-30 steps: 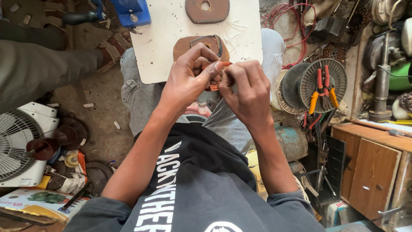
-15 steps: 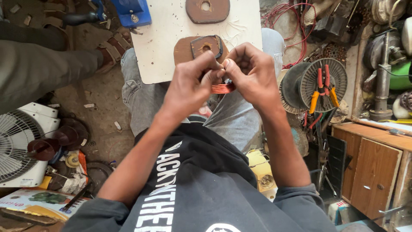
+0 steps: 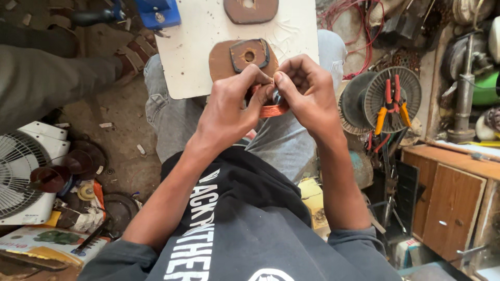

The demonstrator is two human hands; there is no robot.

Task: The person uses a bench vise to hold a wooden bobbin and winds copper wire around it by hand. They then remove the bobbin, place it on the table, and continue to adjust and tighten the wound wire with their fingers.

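Cluttered workshop floor, dusty and littered. Far left, a white fan (image 3: pixel 21 177) with a ribbed grille. Centre, a white board (image 3: pixel 192 57) across the knees, carrying brown wooden formers (image 3: pixel 237 57). Just in front of it, left hand (image 3: pixel 229 106) and right hand (image 3: pixel 307 99) pressed together, fingertips pinching a small copper wire coil (image 3: pixel 273 109), glossy and tightly wound. Judged mid-shaping or tidying of the windings; next move likely calling for fine, steady fingertip pressure. Right, orange-handled pliers (image 3: pixel 390 104) on a round metal grille, then a wooden cabinet (image 3: pixel 448 198).
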